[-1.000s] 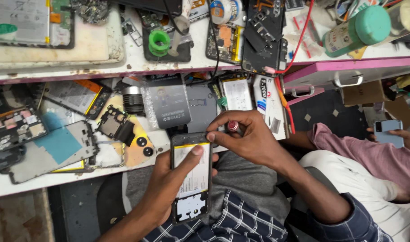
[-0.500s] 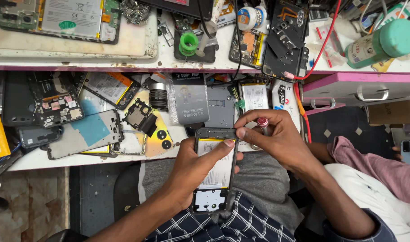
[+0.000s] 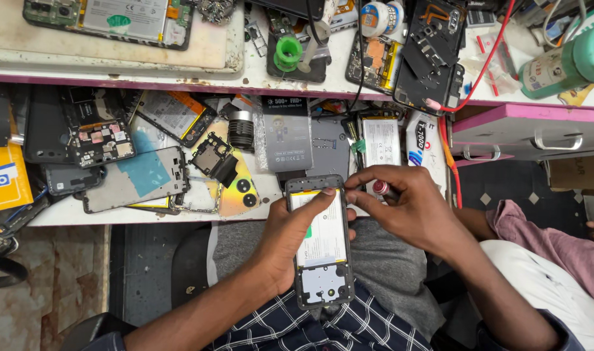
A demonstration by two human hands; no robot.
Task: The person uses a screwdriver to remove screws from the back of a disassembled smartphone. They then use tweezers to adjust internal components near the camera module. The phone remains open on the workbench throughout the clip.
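Over your lap, near the edge of the bench, your left hand (image 3: pixel 285 242) cradles an opened black smartphone with its back cover off and a pale battery showing (image 3: pixel 320 242), fingers wrapped round its left side and the thumb laid across the top of the battery. Your right hand (image 3: pixel 407 207) sits just right of the phone's upper end, fingers curled together and pinching a small tool with a red, rounded handle (image 3: pixel 379 188); whether its tip touches the phone you cannot tell. Just beyond the phone, on a pulled-out white shelf (image 3: pixel 69 211), lie a dark grey flat box (image 3: pixel 286 134), a loose white phone battery (image 3: pixel 381 142), a shiny yellow-green back cover with two camera rings (image 3: pixel 240 192) and other stripped phone frames to the left. Farther off, on the benchtop, stands a green plastic spool (image 3: pixel 286 53), with a green-capped bottle (image 3: pixel 567 65) at the far right. A person's pink sleeve (image 3: pixel 544 244) shows at the right.
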